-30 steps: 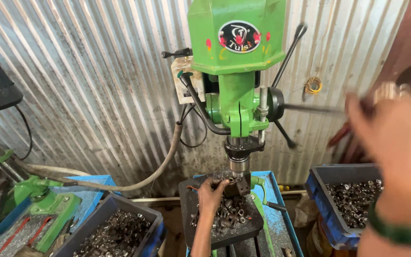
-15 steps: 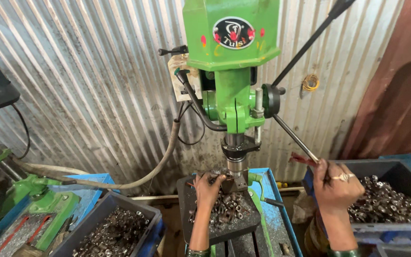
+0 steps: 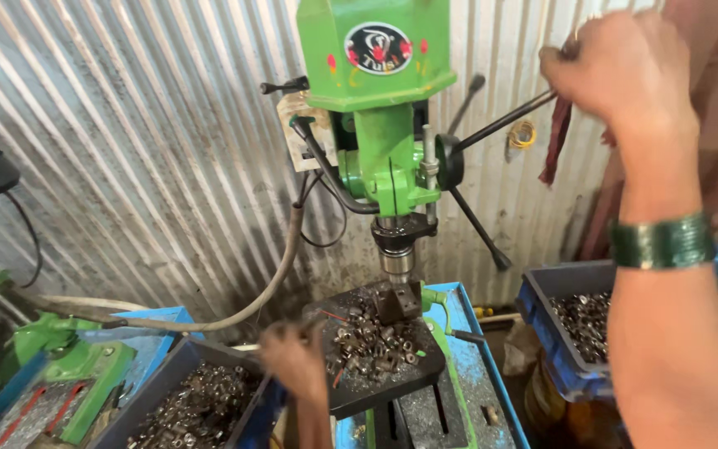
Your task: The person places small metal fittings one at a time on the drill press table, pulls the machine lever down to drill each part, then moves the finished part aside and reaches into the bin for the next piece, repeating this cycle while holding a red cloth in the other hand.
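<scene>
The right hand (image 3: 621, 71) is closing around the top end of one dark feed lever (image 3: 504, 120) of the green drill press (image 3: 380, 108), high at the upper right, with open air between the raised arm and the corrugated metal wall (image 3: 143, 150) behind. Three thin rods are radiating from the hub on the machine's side, and the held one is pointing up and right. The left hand (image 3: 292, 357) is hanging low and blurred at the left edge of the black drill table (image 3: 384, 378), just beside the grey bin of parts (image 3: 197, 403); whether its fingers are gripping anything I cannot tell. The table is lying under the steel chuck (image 3: 396, 258), carrying a scatter of small, ring-shaped metal pieces (image 3: 371, 341) too many to count, and a dark block (image 3: 396, 301) is sitting directly beneath the chuck with a small gap showing between them. Two trays are flanking the machine: the grey bin on the left and a blue bin (image 3: 567, 324) on the right, both holding similar shiny nuts, leaving only narrow room around the table's edges. A green bangle (image 3: 662, 241) is circling the right wrist.
</scene>
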